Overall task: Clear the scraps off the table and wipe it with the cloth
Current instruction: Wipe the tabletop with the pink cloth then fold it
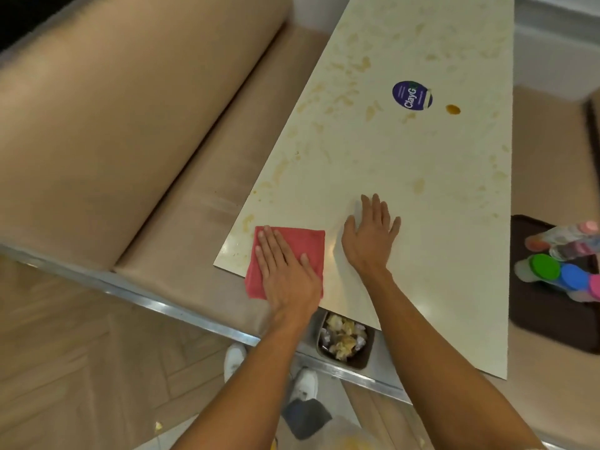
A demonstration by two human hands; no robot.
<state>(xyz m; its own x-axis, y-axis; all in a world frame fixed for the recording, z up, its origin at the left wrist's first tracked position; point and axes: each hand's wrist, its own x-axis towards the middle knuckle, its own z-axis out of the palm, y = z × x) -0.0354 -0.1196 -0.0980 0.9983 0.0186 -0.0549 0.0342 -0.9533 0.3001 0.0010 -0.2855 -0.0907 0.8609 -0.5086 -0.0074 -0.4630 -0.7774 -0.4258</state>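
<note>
A folded red cloth [311, 245] lies on the near left corner of the long cream table [422, 177]. My left hand [285, 271] presses flat on the cloth, fingers straight. Just to its right, my right hand [370, 235] rests flat on the bare tabletop with fingers spread. Yellowish smears [354, 69] cover much of the table farther away, and a brown blob [453, 109] sits near a round blue sticker [411, 95]. Below the table's near edge, a small metal bin [344, 341] holds crumpled scraps.
A tan padded bench [130, 125] runs along the table's left side. On the right seat, a dark brown tray [545, 306] carries several tubs with coloured lids [558, 267]. My white shoes [235, 358] stand on the wooden floor.
</note>
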